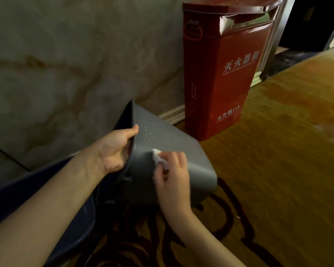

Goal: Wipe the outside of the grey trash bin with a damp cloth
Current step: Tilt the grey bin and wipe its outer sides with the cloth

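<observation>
Firmly, left hand [115, 149] clamps the bin [174, 151] rim; right hand [173, 176] pinches cloth [158, 158] against it.

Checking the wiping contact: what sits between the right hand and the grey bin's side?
In the head view, a white cloth lies between the right hand and the grey bin.

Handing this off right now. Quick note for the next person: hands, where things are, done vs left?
Left hand: grips the rim of the grey trash bin, holding it tipped on its side over the patterned carpet.
Right hand: presses the white cloth against the bin's outer wall, near the rim.
Nearby: red fire extinguisher box stands against the wall behind.
Done: wiping under way; how much is clean cannot be told.
Left: white specks still on the upper wall; wipe those and the remaining sides, then stand the bin up.
</observation>
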`<act>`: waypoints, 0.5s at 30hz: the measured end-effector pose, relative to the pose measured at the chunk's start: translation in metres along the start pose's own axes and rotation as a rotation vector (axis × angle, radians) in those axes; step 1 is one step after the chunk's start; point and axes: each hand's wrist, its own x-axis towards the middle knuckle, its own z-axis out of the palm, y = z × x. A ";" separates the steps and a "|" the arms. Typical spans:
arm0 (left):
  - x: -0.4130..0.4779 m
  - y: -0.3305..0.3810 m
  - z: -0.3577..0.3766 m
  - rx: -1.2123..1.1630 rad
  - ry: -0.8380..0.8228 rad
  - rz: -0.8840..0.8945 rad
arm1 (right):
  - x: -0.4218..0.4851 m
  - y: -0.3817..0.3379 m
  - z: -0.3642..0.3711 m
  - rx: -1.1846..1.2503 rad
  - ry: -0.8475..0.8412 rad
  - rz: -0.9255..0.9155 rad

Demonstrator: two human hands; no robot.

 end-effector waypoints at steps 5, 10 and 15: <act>-0.004 -0.001 -0.004 0.039 -0.003 -0.020 | -0.011 0.085 -0.026 -0.101 0.198 0.417; -0.010 0.002 -0.003 -0.011 -0.099 -0.114 | -0.006 0.120 -0.045 -0.109 0.203 0.641; -0.011 0.007 -0.010 0.011 -0.060 -0.140 | 0.008 0.077 -0.045 -0.031 0.212 0.431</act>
